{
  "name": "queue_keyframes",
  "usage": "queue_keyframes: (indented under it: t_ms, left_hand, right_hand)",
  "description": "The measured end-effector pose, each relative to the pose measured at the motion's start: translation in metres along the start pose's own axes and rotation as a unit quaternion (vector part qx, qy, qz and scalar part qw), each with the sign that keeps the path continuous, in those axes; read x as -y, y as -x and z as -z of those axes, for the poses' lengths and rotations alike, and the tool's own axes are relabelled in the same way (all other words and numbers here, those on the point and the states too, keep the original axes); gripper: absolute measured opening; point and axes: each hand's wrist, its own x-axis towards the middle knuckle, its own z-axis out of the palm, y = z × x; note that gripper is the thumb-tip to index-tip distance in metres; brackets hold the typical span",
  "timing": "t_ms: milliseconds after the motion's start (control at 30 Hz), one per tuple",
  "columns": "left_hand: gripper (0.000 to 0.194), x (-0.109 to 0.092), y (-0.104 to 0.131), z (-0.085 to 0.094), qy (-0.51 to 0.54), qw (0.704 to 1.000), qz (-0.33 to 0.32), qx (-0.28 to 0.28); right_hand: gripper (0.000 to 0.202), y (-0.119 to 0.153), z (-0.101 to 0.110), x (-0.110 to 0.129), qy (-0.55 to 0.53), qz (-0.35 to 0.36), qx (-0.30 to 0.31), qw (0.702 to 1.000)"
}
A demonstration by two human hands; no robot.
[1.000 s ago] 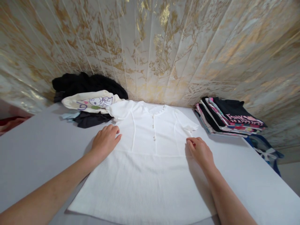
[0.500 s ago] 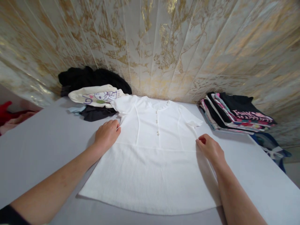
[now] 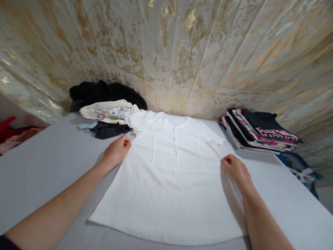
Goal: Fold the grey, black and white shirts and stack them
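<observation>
A white short-sleeved dress lies spread face up, with its neckline toward the wall and its wide ribbed hem toward me. A row of small buttons runs down its chest. My left hand is closed, pinching the left side edge just below the sleeve. On the opposite side, my right hand pinches the right side edge near the waist seam. The fabric between the two hands looks fairly flat and drawn out.
A folded stack of clothes stands at the back right. Loose black clothing, a cream printed garment and dark grey cloth lie back left, touching the dress's sleeve. Blue items sit beyond the right table edge, red cloth beyond the left.
The view has shifted slightly, so the scene sits a little lower. Both hands still pinch the dress sides, with the hands slightly farther apart and the fabric drawn a bit outward.
</observation>
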Motion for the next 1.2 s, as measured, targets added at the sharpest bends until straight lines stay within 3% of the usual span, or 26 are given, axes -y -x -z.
queue_keyframes:
  t_ms: [200, 300, 567, 733, 833, 900, 1000, 1100, 1200]
  left_hand:
    - [0.011, -0.011, 0.007, 0.007, -0.102, 0.994, 0.031, -0.005]
    - [0.011, -0.015, 0.011, 0.009, -0.13, 0.991, 0.013, -0.003]
    - [0.026, -0.014, 0.012, 0.005, -0.121, 0.993, -0.011, -0.011]
    - [0.027, -0.016, 0.014, 0.004, -0.112, 0.993, -0.025, -0.012]
    - [0.026, -0.015, 0.014, 0.004, -0.103, 0.994, -0.02, -0.01]
    - [0.025, -0.015, 0.013, 0.005, -0.097, 0.995, -0.016, -0.009]
    - [0.025, -0.015, 0.013, 0.005, -0.095, 0.995, -0.021, -0.011]
    - [0.025, -0.015, 0.014, 0.005, -0.1, 0.995, -0.021, -0.016]
    - [0.025, -0.015, 0.014, 0.004, -0.103, 0.994, -0.018, -0.021]
  right_hand:
    - [0.015, 0.001, 0.001, 0.001, 0.009, -0.008, 0.008, 1.0]
    - [0.016, 0.001, 0.0, 0.002, -0.01, 0.0, 0.001, 1.0]
    - [0.035, 0.0, -0.014, 0.009, -0.073, 0.052, -0.052, 0.995]
    - [0.022, 0.001, -0.015, 0.031, -0.036, 0.039, -0.039, 0.998]
    - [0.018, -0.004, -0.01, 0.036, -0.125, 0.06, -0.02, 0.99]
    - [0.018, -0.006, -0.004, 0.036, -0.269, 0.042, 0.017, 0.962]
    - [0.017, -0.003, 0.006, 0.04, -0.461, -0.055, 0.13, 0.876]
    - [0.023, 0.005, 0.011, 0.053, -0.519, -0.128, 0.239, 0.811]
    - [0.033, 0.008, 0.012, 0.069, -0.507, -0.113, 0.301, 0.8]
